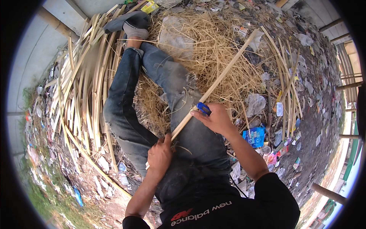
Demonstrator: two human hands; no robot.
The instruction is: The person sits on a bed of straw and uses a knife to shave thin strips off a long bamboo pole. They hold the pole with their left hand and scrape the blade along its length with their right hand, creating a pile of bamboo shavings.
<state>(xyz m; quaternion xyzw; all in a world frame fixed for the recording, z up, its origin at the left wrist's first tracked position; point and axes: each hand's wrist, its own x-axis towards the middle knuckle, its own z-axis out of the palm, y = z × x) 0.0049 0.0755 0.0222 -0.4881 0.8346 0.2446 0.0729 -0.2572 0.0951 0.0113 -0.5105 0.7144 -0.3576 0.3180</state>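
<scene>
A long, pale bamboo strip (227, 68) runs slantwise across my lap, its far end up and to the right. My left hand (160, 154) is wrapped round it near its lower end. Farther up the strip, my right hand (218, 121) grips a small blue cutter (204, 108) and holds it against the bamboo, thumb pressed along the strip. The cutter's blade is too small to make out. Thin curled shavings lie on my jeans (190, 141) below the strip.
Many split bamboo strips (100, 87) lie piled on the left, beside my bent legs. More strips (288, 89) lie on the right. A heap of straw-like shavings (221, 42) covers the ground ahead. Litter surrounds it, including a blue packet (254, 137). A pale wall (34, 49) stands far left.
</scene>
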